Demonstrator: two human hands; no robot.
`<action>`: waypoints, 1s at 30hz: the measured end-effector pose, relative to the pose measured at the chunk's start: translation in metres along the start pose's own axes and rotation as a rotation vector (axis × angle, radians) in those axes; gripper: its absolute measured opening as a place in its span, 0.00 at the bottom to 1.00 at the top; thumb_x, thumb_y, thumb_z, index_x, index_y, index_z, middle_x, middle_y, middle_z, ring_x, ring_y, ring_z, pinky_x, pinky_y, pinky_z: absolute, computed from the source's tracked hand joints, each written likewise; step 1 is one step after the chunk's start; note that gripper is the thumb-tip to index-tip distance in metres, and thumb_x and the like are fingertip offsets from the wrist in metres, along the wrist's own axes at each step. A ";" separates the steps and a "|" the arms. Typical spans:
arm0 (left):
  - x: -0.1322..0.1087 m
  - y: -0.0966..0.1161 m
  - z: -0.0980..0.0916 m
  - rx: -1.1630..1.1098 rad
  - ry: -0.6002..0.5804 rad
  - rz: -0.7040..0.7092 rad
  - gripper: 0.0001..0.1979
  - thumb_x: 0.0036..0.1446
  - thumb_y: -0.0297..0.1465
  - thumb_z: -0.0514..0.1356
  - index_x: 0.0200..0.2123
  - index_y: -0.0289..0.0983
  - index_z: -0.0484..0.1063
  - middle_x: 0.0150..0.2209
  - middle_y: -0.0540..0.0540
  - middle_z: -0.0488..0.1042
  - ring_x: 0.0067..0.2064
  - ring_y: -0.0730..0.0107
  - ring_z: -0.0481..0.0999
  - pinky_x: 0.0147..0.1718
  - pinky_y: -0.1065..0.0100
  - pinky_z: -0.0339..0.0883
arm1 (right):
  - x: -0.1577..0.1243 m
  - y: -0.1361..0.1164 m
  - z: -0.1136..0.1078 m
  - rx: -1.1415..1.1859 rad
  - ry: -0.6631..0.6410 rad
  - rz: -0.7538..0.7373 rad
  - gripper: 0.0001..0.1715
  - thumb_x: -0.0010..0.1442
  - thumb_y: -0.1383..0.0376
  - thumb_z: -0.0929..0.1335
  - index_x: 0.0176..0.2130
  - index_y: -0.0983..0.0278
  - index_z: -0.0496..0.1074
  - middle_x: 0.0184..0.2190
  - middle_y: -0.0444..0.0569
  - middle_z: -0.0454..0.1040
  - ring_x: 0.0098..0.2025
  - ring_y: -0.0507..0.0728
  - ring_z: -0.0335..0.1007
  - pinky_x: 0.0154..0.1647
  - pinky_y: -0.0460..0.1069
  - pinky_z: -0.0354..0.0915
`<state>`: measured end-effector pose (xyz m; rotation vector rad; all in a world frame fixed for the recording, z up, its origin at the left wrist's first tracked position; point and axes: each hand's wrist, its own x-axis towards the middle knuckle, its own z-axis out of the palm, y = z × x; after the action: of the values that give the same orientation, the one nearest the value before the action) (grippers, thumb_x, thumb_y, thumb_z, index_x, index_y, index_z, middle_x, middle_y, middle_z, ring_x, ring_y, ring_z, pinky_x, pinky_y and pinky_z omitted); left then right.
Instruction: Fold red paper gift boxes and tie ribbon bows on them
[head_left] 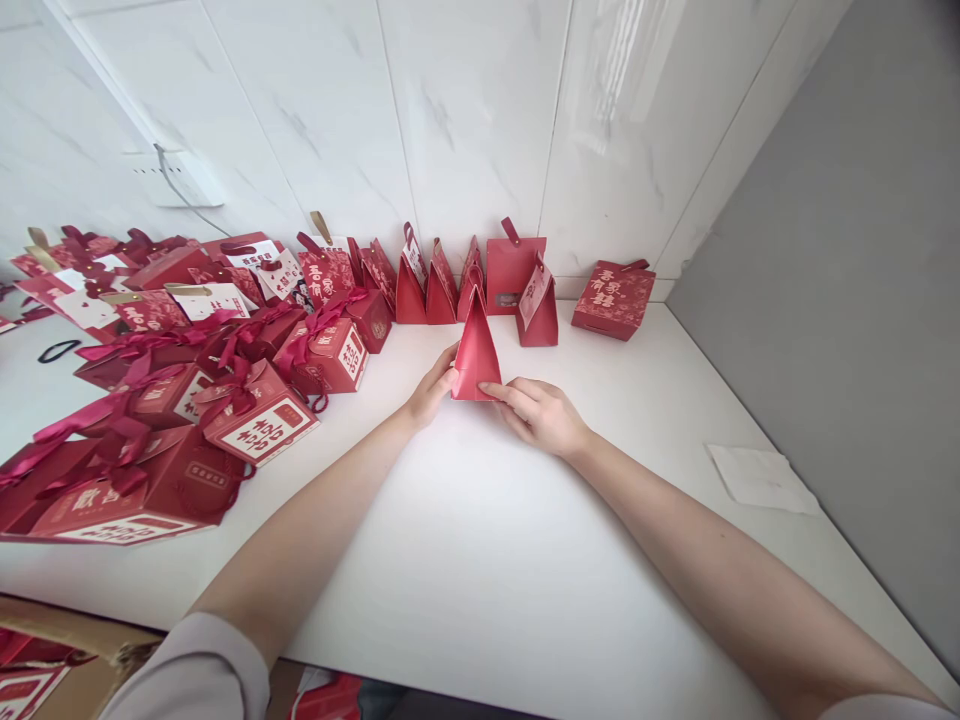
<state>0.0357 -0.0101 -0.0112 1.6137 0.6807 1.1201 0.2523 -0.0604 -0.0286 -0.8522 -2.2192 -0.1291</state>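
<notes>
A red triangular gift box point(476, 355) stands upright on the white table, its plain side facing me. My left hand point(433, 385) grips its left edge, thumb in front and the other fingers behind. On the right, my right hand point(541, 412) has its index finger against the lower right of the plain side, with the other fingers curled near the bottom edge. Just behind it are similar upright gift boxes point(411, 285), and a red box with a strap handle point(517, 262) rests near the wall beside another small triangular box point(538, 308).
Ribbon-tied red boxes point(259, 415) crowd the table's left side, with more red and white boxes point(150, 310) behind. A flat red box point(613, 298) lies at the back right. A white tissue point(761, 478) lies by the grey panel point(810, 250). A cardboard box point(82, 685) sits below the front edge.
</notes>
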 end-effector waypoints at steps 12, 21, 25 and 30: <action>0.002 -0.008 -0.003 0.027 0.030 -0.056 0.27 0.57 0.48 0.55 0.56 0.44 0.68 0.58 0.46 0.69 0.61 0.56 0.65 0.60 0.58 0.57 | -0.001 0.003 -0.001 0.253 0.022 0.293 0.23 0.65 0.65 0.59 0.59 0.57 0.58 0.41 0.50 0.72 0.33 0.55 0.71 0.33 0.50 0.73; 0.000 -0.008 -0.002 0.025 0.052 -0.111 0.29 0.57 0.51 0.54 0.56 0.42 0.68 0.54 0.45 0.73 0.59 0.56 0.67 0.59 0.59 0.58 | -0.003 0.016 0.005 0.357 -0.052 0.382 0.11 0.65 0.66 0.61 0.43 0.60 0.70 0.36 0.47 0.76 0.31 0.55 0.71 0.36 0.51 0.69; 0.000 -0.007 0.001 -0.030 0.058 -0.145 0.29 0.58 0.53 0.53 0.55 0.42 0.69 0.53 0.45 0.74 0.59 0.56 0.68 0.59 0.59 0.58 | -0.003 0.017 0.004 0.376 -0.069 0.404 0.10 0.65 0.65 0.61 0.43 0.60 0.70 0.34 0.46 0.76 0.29 0.54 0.70 0.35 0.50 0.67; 0.001 -0.010 -0.001 -0.022 0.051 -0.138 0.30 0.58 0.54 0.53 0.55 0.41 0.69 0.54 0.45 0.73 0.59 0.55 0.68 0.60 0.59 0.58 | -0.003 0.016 0.004 0.363 -0.067 0.403 0.10 0.64 0.66 0.61 0.43 0.60 0.71 0.35 0.46 0.76 0.30 0.54 0.70 0.36 0.50 0.67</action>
<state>0.0360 -0.0055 -0.0199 1.5003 0.7985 1.0669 0.2612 -0.0479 -0.0362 -1.0821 -1.9961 0.4857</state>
